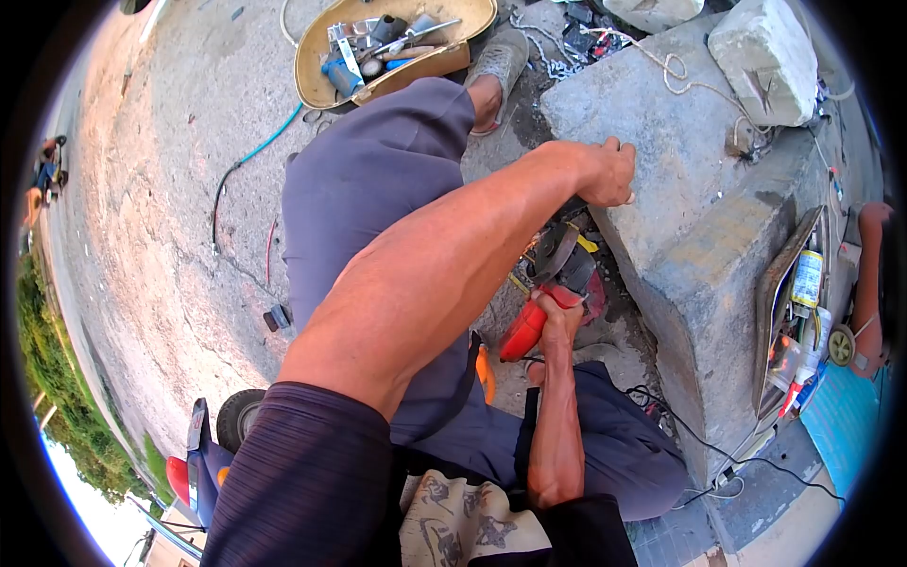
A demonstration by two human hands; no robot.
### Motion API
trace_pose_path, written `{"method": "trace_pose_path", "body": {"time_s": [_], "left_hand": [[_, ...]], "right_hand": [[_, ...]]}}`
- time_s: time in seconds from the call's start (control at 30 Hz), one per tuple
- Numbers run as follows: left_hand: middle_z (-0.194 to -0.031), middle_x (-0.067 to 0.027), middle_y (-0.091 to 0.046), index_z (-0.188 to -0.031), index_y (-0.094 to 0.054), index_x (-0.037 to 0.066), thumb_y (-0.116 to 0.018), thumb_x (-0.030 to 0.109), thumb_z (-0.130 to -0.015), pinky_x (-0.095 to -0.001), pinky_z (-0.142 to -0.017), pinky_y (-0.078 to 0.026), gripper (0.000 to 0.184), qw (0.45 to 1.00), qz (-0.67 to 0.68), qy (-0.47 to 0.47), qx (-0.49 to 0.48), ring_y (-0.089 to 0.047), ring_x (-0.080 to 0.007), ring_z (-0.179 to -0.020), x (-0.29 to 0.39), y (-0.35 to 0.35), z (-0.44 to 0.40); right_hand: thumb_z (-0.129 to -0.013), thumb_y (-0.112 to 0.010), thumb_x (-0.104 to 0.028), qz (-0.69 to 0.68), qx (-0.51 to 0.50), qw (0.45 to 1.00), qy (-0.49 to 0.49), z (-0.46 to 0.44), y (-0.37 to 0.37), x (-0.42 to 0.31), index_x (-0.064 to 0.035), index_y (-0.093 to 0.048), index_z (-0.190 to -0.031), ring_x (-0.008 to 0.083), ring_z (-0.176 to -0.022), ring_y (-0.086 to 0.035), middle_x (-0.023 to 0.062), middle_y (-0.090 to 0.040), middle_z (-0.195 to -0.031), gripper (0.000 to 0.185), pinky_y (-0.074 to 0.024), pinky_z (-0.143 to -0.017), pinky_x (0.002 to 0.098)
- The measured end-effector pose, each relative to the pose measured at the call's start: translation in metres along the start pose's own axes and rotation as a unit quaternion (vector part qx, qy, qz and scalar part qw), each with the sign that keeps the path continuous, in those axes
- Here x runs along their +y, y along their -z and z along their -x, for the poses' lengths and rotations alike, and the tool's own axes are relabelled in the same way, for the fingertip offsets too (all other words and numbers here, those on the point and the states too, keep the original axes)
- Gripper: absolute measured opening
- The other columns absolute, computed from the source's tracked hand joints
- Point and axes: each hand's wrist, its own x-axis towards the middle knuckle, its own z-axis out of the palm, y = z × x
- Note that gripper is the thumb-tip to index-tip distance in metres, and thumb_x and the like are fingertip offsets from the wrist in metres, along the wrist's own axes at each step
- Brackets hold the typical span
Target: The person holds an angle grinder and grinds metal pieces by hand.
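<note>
My right hand (559,319) is wrapped round the red body of an angle grinder (525,327), whose disc and guard point up between my legs. My left hand (607,173) reaches across above the grinder, beside the edge of a large concrete block (652,132). Its fingers are curled. A dark part shows under its wrist, and what the fingers hold, if anything, is hidden.
A yellowish tub (387,83) of tools stands at the top. A white block (763,61) rests on the concrete. Bottles and cans (806,283) lie at the right, near a black cable (709,447). A wheel (236,419) shows at lower left.
</note>
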Motion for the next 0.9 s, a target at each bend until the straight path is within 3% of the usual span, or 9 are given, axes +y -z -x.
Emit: {"method": "trace_pose_path", "body": {"time_s": [0.9], "left_hand": [[-0.141,-0.0331,-0.044,-0.14,-0.035,-0.01,-0.057,0.04,-0.102,-0.0561,-0.109,-0.041,0.066,1.0,0.005,-0.003,0.005,-0.049,-0.0518,-0.131,-0.0004,-0.0004,0.0]], "right_hand": [[-0.071,-0.08,-0.008,-0.01,0.001,1.0,0.006,-0.0004,-0.002,0.0019,-0.0012,-0.071,-0.086,0.0149,-0.071,-0.06,0.0021,-0.067,-0.082,0.019,-0.0479,-0.067,0.0319]]}}
